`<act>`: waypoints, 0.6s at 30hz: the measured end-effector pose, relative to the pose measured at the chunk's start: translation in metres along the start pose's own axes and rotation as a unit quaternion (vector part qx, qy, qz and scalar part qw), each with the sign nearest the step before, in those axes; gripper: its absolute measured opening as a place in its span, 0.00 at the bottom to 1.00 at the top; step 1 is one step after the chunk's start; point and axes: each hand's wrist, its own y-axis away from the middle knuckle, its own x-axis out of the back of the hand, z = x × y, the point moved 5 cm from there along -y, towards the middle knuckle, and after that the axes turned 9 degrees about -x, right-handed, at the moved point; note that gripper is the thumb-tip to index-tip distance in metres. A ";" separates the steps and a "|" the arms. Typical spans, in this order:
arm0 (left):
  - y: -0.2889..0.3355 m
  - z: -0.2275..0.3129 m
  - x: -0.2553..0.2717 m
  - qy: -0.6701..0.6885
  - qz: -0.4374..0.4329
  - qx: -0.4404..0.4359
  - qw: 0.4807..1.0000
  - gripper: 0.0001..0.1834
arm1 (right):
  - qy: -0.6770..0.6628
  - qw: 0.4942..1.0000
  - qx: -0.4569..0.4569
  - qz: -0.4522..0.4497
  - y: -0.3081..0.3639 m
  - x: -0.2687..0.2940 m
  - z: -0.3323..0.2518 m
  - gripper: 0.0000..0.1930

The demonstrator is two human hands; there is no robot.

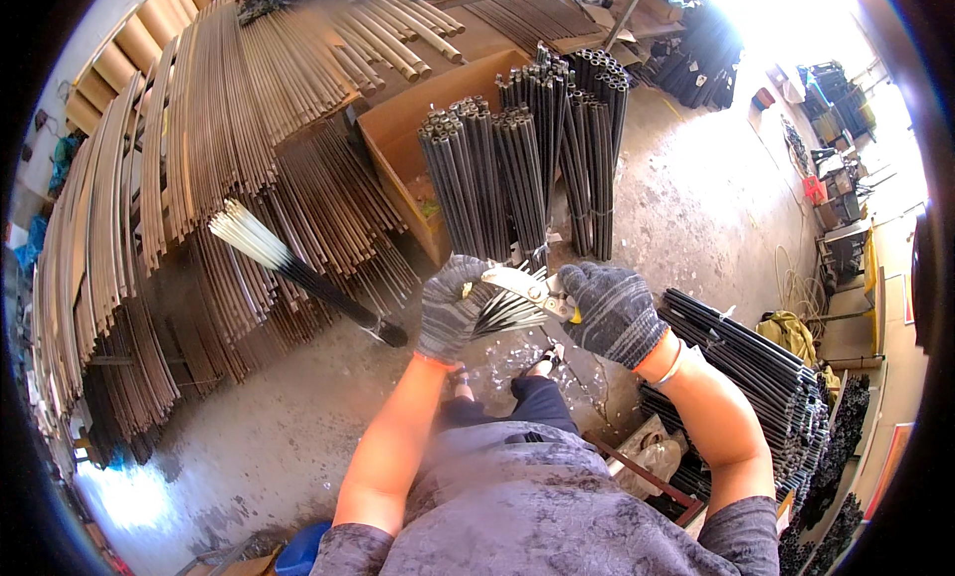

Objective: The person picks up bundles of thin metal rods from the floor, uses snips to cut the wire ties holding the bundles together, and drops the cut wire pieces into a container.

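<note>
My left hand (453, 307), in a grey striped knit glove, is closed at the edge of a fan of thin rods with pale tips (512, 314). A flat cream-coloured strip (517, 281) spans the gap between my hands, above the rods. My right hand (612, 312), gloved alike, is closed around a small tool with metal and yellow parts (559, 305); its kind is unclear. The tool meets the right end of the strip. My palms and the rods' lower ends are hidden.
A bundle of black rods with cream ends (298, 268) leans at the left. Long brown strips (214, 128) are racked behind it. Black tubes (497, 178) stand upright beside a cardboard box (398, 148). More tubes (746, 367) lie stacked at the right. White scraps litter the floor by my feet.
</note>
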 end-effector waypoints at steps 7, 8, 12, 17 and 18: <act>0.000 0.001 0.001 -0.021 0.008 0.033 0.999 0.07 | 0.015 1.000 -0.011 -0.019 0.000 0.003 0.002 0.17; 0.000 0.001 0.001 -0.027 0.010 0.035 0.999 0.07 | 0.027 0.999 -0.009 -0.022 0.000 0.001 0.004 0.17; 0.000 0.006 -0.001 -0.063 -0.011 0.015 0.998 0.07 | 0.147 0.987 0.054 0.037 -0.002 0.009 -0.003 0.21; -0.001 0.009 -0.006 -0.041 -0.004 0.013 0.999 0.07 | 0.104 0.994 0.023 -0.023 0.001 0.007 -0.002 0.22; 0.000 0.008 -0.005 -0.036 0.001 0.015 0.999 0.07 | 0.093 0.995 0.013 -0.035 0.002 0.005 -0.002 0.22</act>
